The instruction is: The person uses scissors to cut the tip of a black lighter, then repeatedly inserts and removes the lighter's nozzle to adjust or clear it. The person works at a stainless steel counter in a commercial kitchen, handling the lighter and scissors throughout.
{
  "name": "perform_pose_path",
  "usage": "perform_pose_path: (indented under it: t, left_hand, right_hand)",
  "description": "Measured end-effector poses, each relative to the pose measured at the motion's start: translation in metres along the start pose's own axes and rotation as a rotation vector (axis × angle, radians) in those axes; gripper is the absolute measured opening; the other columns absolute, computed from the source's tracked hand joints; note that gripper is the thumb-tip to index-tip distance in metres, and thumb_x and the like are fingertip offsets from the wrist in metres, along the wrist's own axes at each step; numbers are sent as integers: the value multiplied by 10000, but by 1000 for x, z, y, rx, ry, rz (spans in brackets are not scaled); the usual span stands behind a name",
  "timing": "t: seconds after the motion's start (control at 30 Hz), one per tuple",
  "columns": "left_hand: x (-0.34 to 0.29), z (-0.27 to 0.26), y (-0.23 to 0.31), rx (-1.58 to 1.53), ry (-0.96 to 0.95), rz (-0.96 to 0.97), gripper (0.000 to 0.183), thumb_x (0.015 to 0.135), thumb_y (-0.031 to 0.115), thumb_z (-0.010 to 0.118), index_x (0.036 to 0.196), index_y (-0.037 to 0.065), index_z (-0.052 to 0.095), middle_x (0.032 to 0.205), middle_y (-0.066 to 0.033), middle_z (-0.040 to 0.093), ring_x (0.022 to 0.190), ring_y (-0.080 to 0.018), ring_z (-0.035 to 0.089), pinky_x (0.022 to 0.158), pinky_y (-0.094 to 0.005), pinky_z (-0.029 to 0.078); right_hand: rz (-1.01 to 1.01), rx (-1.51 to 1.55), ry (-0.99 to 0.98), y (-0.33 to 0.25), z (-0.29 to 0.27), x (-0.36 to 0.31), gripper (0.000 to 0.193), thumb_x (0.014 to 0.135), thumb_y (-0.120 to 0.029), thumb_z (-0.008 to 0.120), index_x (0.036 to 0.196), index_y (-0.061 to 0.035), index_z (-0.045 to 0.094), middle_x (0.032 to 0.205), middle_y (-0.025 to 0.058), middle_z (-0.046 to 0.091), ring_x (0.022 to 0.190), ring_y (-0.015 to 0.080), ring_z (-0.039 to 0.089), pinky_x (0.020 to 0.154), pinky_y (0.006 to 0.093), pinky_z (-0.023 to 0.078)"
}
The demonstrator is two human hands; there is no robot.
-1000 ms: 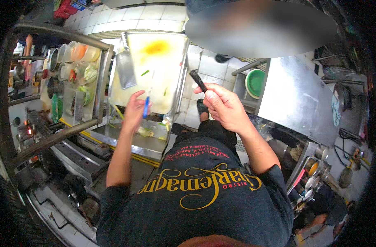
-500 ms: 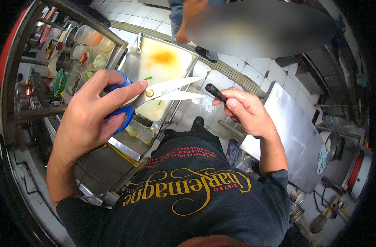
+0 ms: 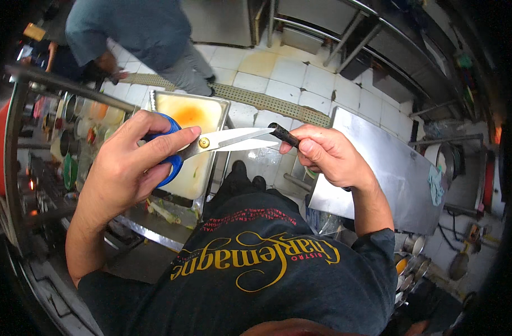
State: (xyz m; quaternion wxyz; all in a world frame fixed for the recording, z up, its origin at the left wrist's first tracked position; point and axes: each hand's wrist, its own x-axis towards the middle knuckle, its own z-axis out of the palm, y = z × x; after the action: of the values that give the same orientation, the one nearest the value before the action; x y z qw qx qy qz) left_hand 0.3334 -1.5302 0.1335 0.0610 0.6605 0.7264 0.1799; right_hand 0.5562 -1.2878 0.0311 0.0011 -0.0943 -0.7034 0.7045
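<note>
My left hand (image 3: 127, 162) is closed around the blue handles of a pair of scissors (image 3: 239, 139), its thumb or finger resting near the brass pivot. The blades point right and stand slightly apart. My right hand (image 3: 328, 154) grips a short black rod-like piece (image 3: 285, 134) with a round end, pinched between thumb and fingers. The upper blade's tip meets or overlaps the end of that black piece; I cannot tell whether they touch. What kind of thing the piece is cannot be made out, and my palm hides its other end.
A white cutting board (image 3: 183, 173) with an orange stain lies in a metal tray at left, beside a rack of containers (image 3: 93, 120). A steel-topped table (image 3: 373, 173) stands at right. A person in a dark top (image 3: 132, 33) is at the far left. A perforated drain strip (image 3: 256, 101) crosses the tiled floor.
The scissor blades have closed partway, and the black piece has come nearer to their tips. My view has shifted, bringing the person to the far left.
</note>
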Motion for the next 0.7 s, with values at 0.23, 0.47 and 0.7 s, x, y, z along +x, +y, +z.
perform_pose_path:
  t: [0.23, 0.47, 0.7]
  left_hand:
    - [55, 9, -30, -101, -31, 97, 582, 657, -105, 685, 1211, 73, 698, 948, -119, 611, 848, -263, 625, 727, -341, 515]
    - [102, 3, -83, -61, 49, 153, 572, 696, -66, 730, 1242, 98, 687, 927, -118, 590, 808, -274, 623, 712, -366, 527]
    - [146, -13, -141, 54, 174, 205, 585, 698, -72, 725, 1258, 93, 681, 945, -133, 598, 838, -286, 630, 729, -376, 533]
  right_hand:
    - [47, 37, 139, -3, -23, 6, 293, 1052, -265, 502, 1145, -47, 674, 801, -16, 540, 694, 64, 457, 633, 230, 411]
    - [96, 57, 196, -20, -52, 61, 301, 1062, -287, 481, 1150, -65, 664, 765, -35, 509, 633, 49, 415, 570, 211, 373]
    - [144, 287, 96, -42, -83, 137, 364, 1073, -371, 438, 1150, -51, 594, 637, -62, 347, 479, 29, 254, 430, 210, 223]
